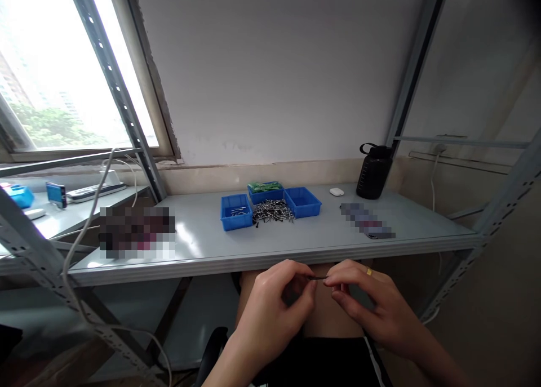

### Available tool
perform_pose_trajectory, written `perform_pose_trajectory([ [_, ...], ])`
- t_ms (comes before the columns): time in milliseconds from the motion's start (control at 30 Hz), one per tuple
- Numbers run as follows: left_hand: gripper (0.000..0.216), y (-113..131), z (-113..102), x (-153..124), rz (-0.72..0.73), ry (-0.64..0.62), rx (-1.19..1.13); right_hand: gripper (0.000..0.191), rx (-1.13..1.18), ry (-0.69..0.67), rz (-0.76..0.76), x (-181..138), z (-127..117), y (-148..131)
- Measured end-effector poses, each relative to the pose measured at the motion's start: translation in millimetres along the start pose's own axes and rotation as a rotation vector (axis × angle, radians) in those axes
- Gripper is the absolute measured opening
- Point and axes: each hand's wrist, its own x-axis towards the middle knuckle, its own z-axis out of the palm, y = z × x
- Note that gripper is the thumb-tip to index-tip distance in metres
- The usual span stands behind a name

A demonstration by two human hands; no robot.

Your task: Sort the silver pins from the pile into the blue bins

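Note:
My left hand [284, 299] pinches one end of a thin dark screw [318, 277] between thumb and index finger, just in front of the table's front edge and above my lap. At the screw's other end are the fingertips of my right hand [372, 299], which has a yellow ring on one finger. Beyond my hands, a loose pile of silver and dark screws [273, 211] lies on the table. Around it stand a left blue bin [236, 222] with a few screws, a back blue bin [266, 195] holding green items, and an empty right blue bin [302, 204].
On the grey table [203, 246], a black bottle [374, 173] and a white earbud case [336, 192] stand at the back right. Blurred-out items lie at left and right. Metal shelf posts [114, 83] frame both sides, and a white cable [78, 246] hangs at left.

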Motion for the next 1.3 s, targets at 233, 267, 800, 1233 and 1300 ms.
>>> perform_pose_trajectory([
  [233,0.010,0.4,-0.1,0.4,-0.002,-0.005,0.001,0.017,-0.015,0.017,0.029,-0.1,-0.7,0.5],
  [267,0.010,0.8,-0.5,0.5,-0.003,-0.004,0.001,0.017,-0.010,0.016,0.030,0.1,-0.9,0.4],
  [800,0.010,0.0,-1.2,-0.5,0.013,-0.001,-0.007,0.011,-0.040,0.022,-0.008,2.5,-0.3,-1.4],
  [1233,0.011,-0.1,-1.7,0.5,0.018,0.012,0.011,0.007,-0.035,0.017,0.006,2.5,-0.7,-1.5],
  [1300,0.012,-0.8,-1.3,0.0,0.015,0.007,0.009,0.006,-0.039,0.019,0.007,2.3,-0.6,-2.2],
])
